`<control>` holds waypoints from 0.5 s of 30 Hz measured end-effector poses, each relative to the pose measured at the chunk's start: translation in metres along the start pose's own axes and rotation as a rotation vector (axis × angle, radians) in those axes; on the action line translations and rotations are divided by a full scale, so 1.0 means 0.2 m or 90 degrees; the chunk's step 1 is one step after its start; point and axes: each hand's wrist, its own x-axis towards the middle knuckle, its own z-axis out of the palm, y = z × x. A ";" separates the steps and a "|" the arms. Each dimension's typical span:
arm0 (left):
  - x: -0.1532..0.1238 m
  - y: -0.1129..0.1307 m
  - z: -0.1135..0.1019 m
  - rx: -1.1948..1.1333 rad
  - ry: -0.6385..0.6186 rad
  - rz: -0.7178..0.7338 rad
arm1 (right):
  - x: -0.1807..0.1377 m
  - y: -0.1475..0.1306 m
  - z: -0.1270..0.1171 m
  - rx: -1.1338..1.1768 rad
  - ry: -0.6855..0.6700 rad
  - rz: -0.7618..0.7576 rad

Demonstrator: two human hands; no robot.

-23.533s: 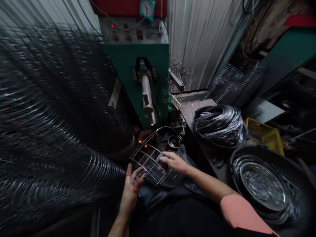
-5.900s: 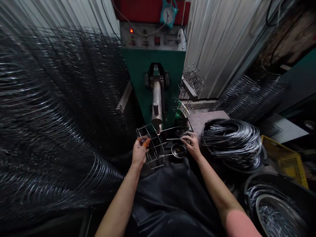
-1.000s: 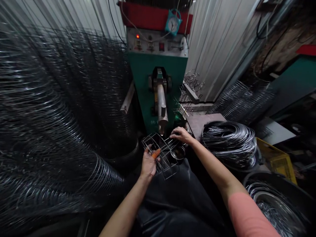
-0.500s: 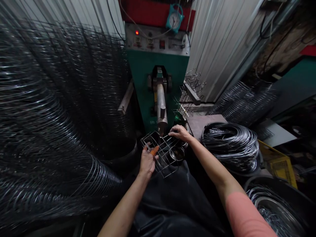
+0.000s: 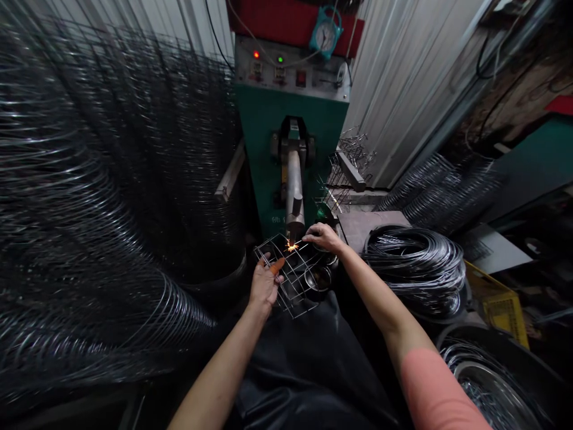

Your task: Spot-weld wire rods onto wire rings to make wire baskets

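Observation:
My left hand (image 5: 265,285) grips a flat-lying welded steel wire basket (image 5: 290,282) from below its near edge, with an orange finger guard (image 5: 277,266) on one finger. The fingertips of my right hand (image 5: 323,237) pinch a thin wire rod (image 5: 301,240) on top of the basket. Bright sparks (image 5: 292,246) fly where the spot welder's metal electrode (image 5: 294,209) meets the wires. A small steel bowl (image 5: 319,282) sits just beneath the basket's right side, and a black apron (image 5: 308,370) covers my lap.
The green spot welder (image 5: 290,143) rises ahead. Huge wire coils (image 5: 102,197) fill the left. On the right are a wire coil bundle (image 5: 414,272), a black tub with a steel tray (image 5: 492,388), a yellow crate (image 5: 501,304) and stacked wire racks (image 5: 351,167).
Sparks now burst at the electrode tip, and a green lamp is lit on the welder's panel. The basket has shifted slightly under the electrode, with both hands still on it.

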 end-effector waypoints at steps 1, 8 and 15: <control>0.00 0.00 0.00 0.000 0.002 0.000 | 0.00 0.00 0.00 -0.001 -0.002 0.002; 0.01 0.00 -0.01 0.012 -0.021 0.023 | -0.11 0.02 0.00 -0.002 0.103 -0.051; -0.02 -0.03 -0.06 -0.001 -0.018 0.053 | -0.18 0.11 -0.02 -0.030 0.083 -0.075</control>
